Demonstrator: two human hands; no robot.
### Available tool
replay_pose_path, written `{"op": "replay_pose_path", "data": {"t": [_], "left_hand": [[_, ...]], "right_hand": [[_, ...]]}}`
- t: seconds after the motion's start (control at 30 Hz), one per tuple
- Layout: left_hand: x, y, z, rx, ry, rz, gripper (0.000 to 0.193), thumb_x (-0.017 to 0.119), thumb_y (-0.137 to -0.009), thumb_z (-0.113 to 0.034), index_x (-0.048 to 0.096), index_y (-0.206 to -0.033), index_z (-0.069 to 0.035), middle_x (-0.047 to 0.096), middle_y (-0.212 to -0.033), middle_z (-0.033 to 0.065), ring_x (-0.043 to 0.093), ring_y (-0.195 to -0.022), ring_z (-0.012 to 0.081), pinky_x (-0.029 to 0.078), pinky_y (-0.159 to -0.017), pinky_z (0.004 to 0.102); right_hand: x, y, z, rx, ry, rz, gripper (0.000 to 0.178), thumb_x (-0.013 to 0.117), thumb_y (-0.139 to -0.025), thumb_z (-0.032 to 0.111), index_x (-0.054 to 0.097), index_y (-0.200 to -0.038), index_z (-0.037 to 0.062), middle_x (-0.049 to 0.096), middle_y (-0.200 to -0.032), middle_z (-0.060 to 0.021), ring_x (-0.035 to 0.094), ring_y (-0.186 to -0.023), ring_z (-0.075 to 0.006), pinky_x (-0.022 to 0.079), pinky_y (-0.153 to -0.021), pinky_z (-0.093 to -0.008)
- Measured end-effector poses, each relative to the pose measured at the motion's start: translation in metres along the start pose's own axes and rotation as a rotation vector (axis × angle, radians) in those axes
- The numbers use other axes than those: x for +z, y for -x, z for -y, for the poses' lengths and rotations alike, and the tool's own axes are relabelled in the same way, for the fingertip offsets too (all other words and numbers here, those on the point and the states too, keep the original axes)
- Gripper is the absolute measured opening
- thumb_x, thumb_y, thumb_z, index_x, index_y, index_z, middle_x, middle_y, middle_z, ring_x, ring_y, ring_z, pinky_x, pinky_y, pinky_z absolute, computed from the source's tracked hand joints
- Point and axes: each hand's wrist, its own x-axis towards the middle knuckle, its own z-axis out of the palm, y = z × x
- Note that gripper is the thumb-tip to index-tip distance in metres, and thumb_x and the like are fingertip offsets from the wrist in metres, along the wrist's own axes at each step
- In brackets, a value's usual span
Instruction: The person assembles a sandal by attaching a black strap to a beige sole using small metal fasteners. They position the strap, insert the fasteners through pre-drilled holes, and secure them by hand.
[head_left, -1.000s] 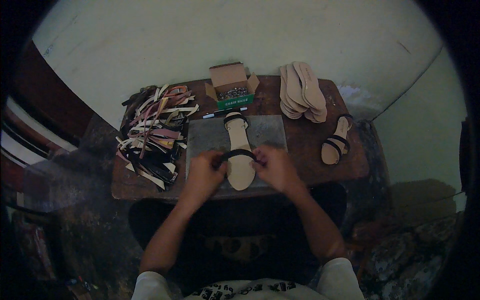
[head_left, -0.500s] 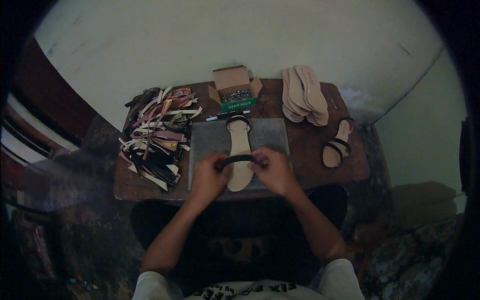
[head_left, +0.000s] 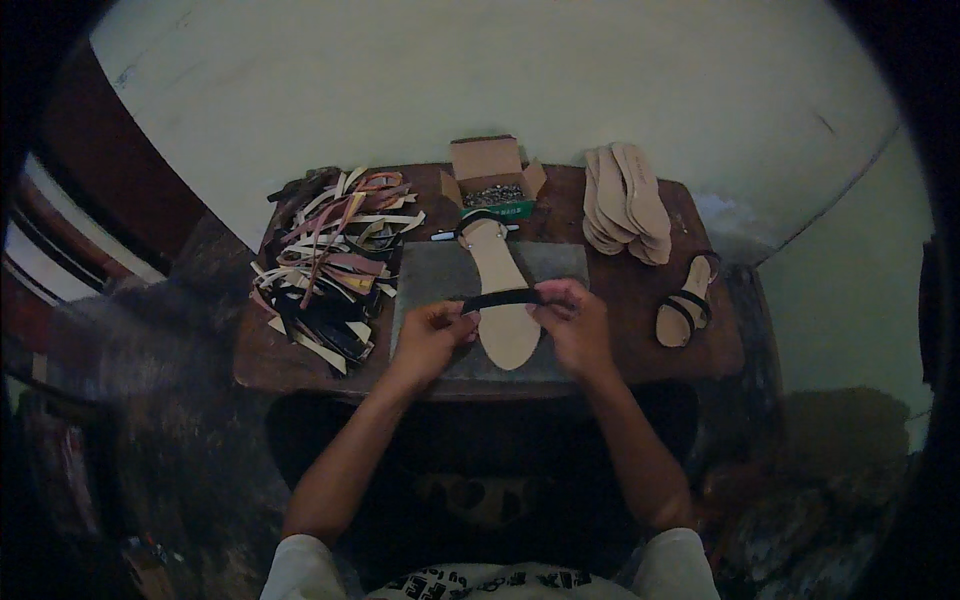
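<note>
A sandal with a tan sole (head_left: 509, 340) is between my hands, over a grey slab; its toe points toward me and its heel leans slightly left. A black strap (head_left: 503, 298) crosses the front of the sole, and another black strap (head_left: 478, 219) loops at the heel. My left hand (head_left: 434, 342) pinches the left end of the front strap. At the other end, my right hand (head_left: 575, 325) grips the strap, with fingers curled by the sole's edge. Whether the strap's ends are fixed to the sole is hidden by my fingers.
The grey slab (head_left: 420, 272) lies on a dark wooden table (head_left: 705, 362). Mixed straps (head_left: 330, 265) are piled left. Behind are an opened box (head_left: 488, 160) of small metal pieces and a marker pen (head_left: 443, 236). Stacked tan soles (head_left: 625, 205) and another black-strapped sandal (head_left: 686, 302) lie right.
The sandal has turned so that its toe swings right, and its sole looks larger. My hands moved with it, and the front strap now slants up to the right.
</note>
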Motion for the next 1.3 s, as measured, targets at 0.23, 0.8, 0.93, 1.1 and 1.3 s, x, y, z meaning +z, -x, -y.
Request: {"op": "replay_pose_path", "data": {"t": [0.23, 0.8, 0.93, 1.1, 1.3], "left_hand": [[-0.001, 0.001, -0.001, -0.118, 0.293, 0.054, 0.038, 0.074, -0.092, -0.003, 0.059, -0.125, 0.009, 0.07, -0.112, 0.0169, 0.071, -0.099, 0.0218, 0.059, -0.092, 0.0312], [0.001, 0.0, -0.005, -0.132, 0.226, 0.014, 0.039, 0.077, -0.093, -0.017, 0.065, -0.123, 0.005, 0.072, -0.101, 0.0083, 0.069, -0.087, 0.0151, 0.057, -0.079, 0.0279], [-0.002, 0.003, 0.0, 0.029, -0.196, 0.028, 0.04, 0.078, -0.09, -0.02, 0.068, -0.118, 0.007, 0.074, -0.095, 0.0086, 0.069, -0.085, 0.015, 0.056, -0.077, 0.0306], [0.007, 0.014, -0.011, 0.176, -0.549, -0.093, 0.046, 0.082, -0.085, -0.023, 0.069, -0.121, 0.003, 0.075, -0.099, 0.0156, 0.071, -0.087, 0.0222, 0.056, -0.081, 0.0355], [-0.006, 0.027, -0.037, 0.386, -0.91, -0.076, 0.061, 0.083, -0.082, -0.04, 0.068, -0.124, 0.001, 0.071, -0.111, 0.0179, 0.07, -0.09, 0.0305, 0.056, -0.083, 0.0392]], "right_hand": [[0.005, 0.002, 0.008, 0.002, 0.035, -0.063, 0.027, 0.076, -0.085, 0.0, 0.069, -0.111, -0.0011, 0.068, -0.107, -0.0094, 0.066, -0.104, -0.0174, 0.055, -0.09, -0.0333], [0.011, 0.001, -0.008, -0.114, 0.14, -0.021, 0.027, 0.074, -0.088, -0.001, 0.066, -0.114, -0.0017, 0.066, -0.112, -0.0121, 0.07, -0.098, -0.0207, 0.058, -0.081, -0.0308], [0.001, 0.001, -0.009, -0.146, 0.353, 0.081, 0.029, 0.074, -0.087, 0.001, 0.066, -0.114, -0.0017, 0.067, -0.112, -0.0124, 0.071, -0.096, -0.0222, 0.058, -0.081, -0.033], [0.003, 0.007, 0.008, -0.139, 0.498, 0.162, 0.034, 0.078, -0.085, 0.01, 0.066, -0.115, 0.0005, 0.066, -0.113, -0.015, 0.07, -0.092, -0.0265, 0.058, -0.081, -0.0377], [0.001, 0.01, 0.018, -0.282, 0.552, 0.16, 0.045, 0.08, -0.086, 0.024, 0.065, -0.124, 0.0049, 0.066, -0.111, -0.0146, 0.067, -0.103, -0.0299, 0.053, -0.091, -0.042]]}}
